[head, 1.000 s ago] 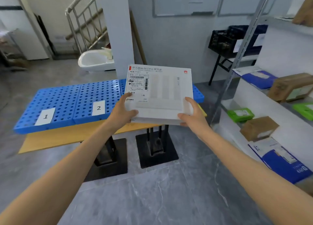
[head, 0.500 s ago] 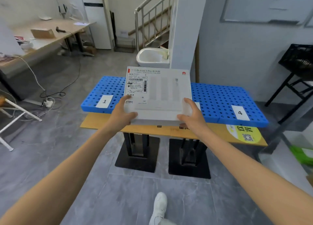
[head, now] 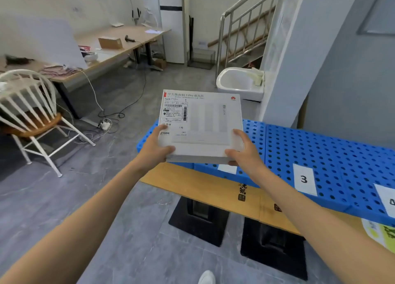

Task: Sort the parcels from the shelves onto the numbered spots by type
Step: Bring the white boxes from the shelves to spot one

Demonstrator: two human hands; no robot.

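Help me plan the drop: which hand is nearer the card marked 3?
Right. The right hand grips the white box's near right corner, just left of the 3 card; the left hand grips the near left corner, farther from it.

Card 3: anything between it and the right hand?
Head view: just bare blue perforated panel between card 3 and the right hand, which grips the white box with the left hand.
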